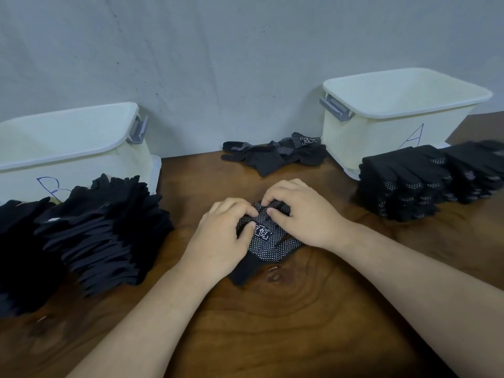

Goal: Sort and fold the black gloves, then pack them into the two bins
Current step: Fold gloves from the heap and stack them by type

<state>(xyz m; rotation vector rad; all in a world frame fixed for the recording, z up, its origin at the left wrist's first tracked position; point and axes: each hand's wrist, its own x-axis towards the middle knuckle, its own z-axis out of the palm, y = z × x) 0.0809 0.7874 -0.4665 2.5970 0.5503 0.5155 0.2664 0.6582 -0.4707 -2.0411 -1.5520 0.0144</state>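
A black glove with white dots (268,242) lies on the wooden table (272,323) in front of me, its cuff pointing toward me. My left hand (221,238) and my right hand (302,211) both pinch its finger end, which is bent over the palm. A loose heap of dotted gloves (275,152) sits at the back centre. The cream bin marked B (81,148) stands at the left, the cream bin marked A (395,113) at the right.
A tall pile of plain black gloves (90,236) lies left of my hands in front of bin B. A stack of folded dotted gloves (414,181) sits at the right in front of bin A. A grey wall rises behind the table.
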